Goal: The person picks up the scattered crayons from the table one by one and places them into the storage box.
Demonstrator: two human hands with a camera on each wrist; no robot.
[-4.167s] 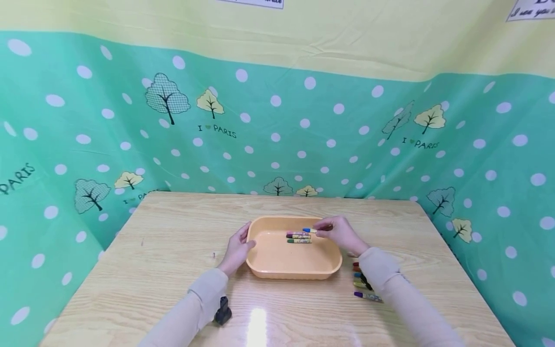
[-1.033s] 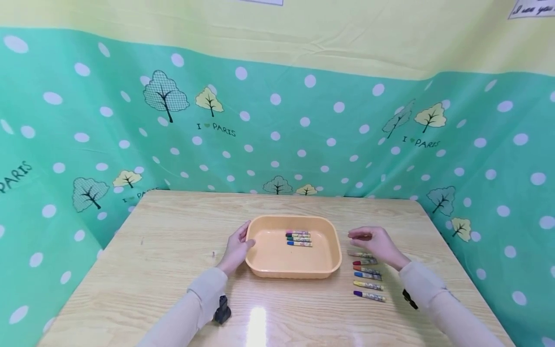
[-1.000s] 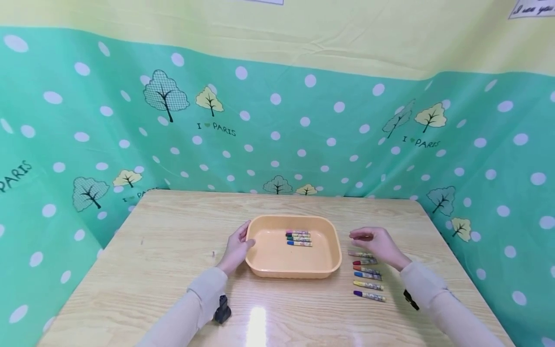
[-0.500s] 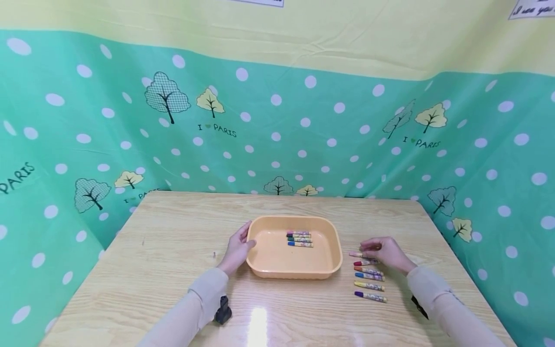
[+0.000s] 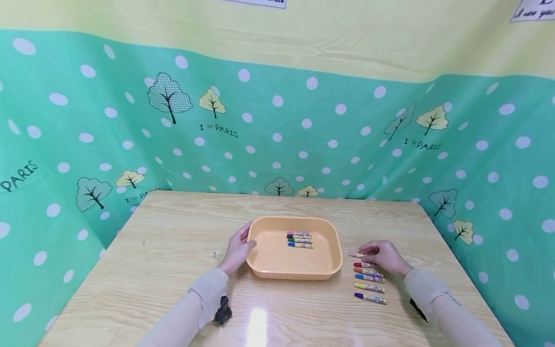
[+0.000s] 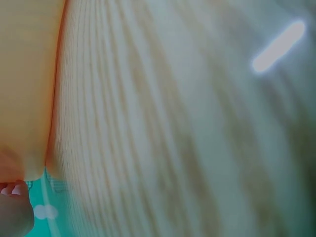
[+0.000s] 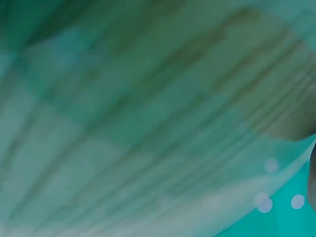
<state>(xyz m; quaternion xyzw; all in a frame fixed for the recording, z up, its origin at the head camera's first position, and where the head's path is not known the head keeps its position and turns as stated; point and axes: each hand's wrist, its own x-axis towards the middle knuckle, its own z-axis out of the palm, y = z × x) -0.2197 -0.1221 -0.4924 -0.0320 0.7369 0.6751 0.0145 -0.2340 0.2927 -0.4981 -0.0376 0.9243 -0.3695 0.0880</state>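
Note:
Around the left rim of a peach plastic tray (image 5: 282, 260), my left hand (image 5: 236, 250) holds on, thumb inside the rim. The left wrist view shows the tray's wall (image 6: 27, 89) and part of that hand (image 6: 15, 212). Several crayons lie side by side in the tray, the blue one (image 5: 300, 245) nearest me. On the table to the right, my right hand (image 5: 383, 255) pinches a pale pink crayon (image 5: 356, 255) at the far end of a row; its fingers partly hide it. A red crayon (image 5: 361, 264) lies just below. In the right wrist view only a sliver of the hand shows.
Below the red crayon, the row holds an orange crayon (image 5: 363, 271), a blue crayon (image 5: 368, 278), a yellow crayon (image 5: 368, 287) and a purple crayon (image 5: 370, 298). A polka-dot curtain (image 5: 277, 120) hangs behind the wooden table (image 5: 182, 217).
The blue crayon, earlier in my right hand, lies in the tray beside the others. My right hand has moved right and down to the pale pink crayon. My left hand stays on the tray.

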